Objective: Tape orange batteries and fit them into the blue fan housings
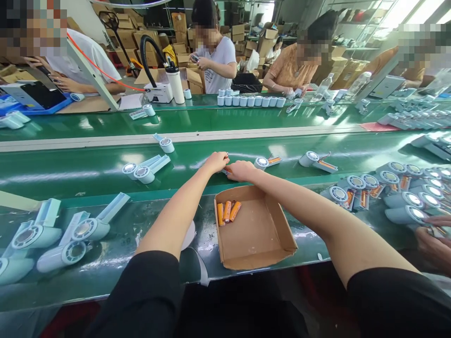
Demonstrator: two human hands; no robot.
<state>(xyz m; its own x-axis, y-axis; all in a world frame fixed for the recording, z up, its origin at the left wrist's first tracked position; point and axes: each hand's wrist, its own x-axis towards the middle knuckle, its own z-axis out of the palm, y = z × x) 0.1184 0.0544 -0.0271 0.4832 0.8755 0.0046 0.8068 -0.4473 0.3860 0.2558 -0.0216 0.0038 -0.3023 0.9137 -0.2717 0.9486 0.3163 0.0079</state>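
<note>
Both arms reach over the cardboard tray onto the green belt. My left hand (216,162) is closed in a pinch, and what its fingertips hold is too small to make out. Touching or almost touching it, my right hand (241,171) is closed over a light-blue handheld fan housing (224,172), mostly hidden beneath the fingers. A bit of orange shows there. Three orange batteries (228,211) lie in the back left of the cardboard tray (246,263). Right of my hands, a round-headed fan housing (261,163) has an orange battery in its open handle.
Another battery-fitted fan housing (310,158) lies farther right; many crowd the right side. Empty-handled housings (88,229) rest at the left. A white tape roll (189,234) sits beside the tray. A co-worker's hand (435,239) is at the right edge. People work across the belt (197,119).
</note>
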